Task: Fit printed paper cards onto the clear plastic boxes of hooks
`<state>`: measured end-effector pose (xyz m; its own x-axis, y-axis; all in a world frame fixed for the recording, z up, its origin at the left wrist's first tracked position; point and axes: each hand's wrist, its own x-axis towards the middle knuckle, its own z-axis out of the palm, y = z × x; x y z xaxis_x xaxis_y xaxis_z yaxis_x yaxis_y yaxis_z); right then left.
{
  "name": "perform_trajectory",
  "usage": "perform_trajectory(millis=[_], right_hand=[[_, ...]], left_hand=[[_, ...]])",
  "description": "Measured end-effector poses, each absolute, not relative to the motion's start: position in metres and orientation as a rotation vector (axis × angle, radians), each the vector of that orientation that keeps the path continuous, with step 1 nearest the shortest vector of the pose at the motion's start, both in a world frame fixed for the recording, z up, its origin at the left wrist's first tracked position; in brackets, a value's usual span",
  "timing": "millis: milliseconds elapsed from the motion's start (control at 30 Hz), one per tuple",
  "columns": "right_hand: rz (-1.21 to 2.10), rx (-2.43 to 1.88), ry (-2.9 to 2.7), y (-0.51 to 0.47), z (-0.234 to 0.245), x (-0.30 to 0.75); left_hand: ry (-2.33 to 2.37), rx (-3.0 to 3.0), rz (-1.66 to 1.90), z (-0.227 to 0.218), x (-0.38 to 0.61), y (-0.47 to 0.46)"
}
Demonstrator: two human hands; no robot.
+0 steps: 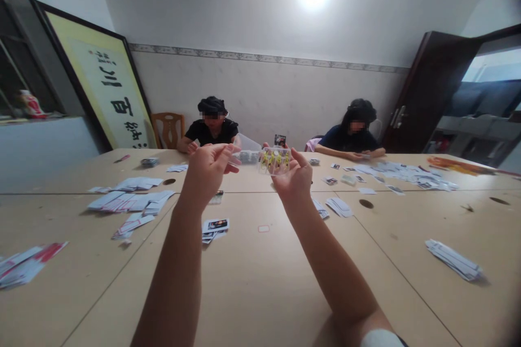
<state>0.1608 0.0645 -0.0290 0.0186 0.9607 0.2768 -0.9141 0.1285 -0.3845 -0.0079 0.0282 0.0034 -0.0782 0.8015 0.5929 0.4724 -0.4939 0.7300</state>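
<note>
My right hand [296,174] holds up a small clear plastic box [273,162] with several yellow and dark pieces inside, fingers curled round its right side and underneath. A dark printed card [280,141] stands up just behind the box, by my right fingertips. To the left of the box, my left hand [209,169] is closed, thumb against fingers, on the edge of a clear plastic piece [247,143]. Whether that piece is joined to the box I cannot tell. Below my hands, a small stack of printed cards [215,225] lies on the table.
Stacks of white cards [130,201] lie on the light wooden table [260,282] at left, with a wide scatter of cards [411,174] at back right. A card bundle [453,260] lies at right. Two people [211,124] sit across; cable holes [366,204] pierce the tabletop.
</note>
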Motion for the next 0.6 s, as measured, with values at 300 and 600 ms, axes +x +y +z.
perform_trajectory(millis=[300, 600], right_hand=[[1.501, -0.132, -0.479, 0.064, -0.029, 0.163], [1.577, -0.199, -0.307, 0.056, -0.021, 0.164]], left_hand=[[1.669, 2.158, 1.598, -0.001, -0.01, 0.038], [1.53, 3.008, 1.616, -0.007, 0.027, 0.026]])
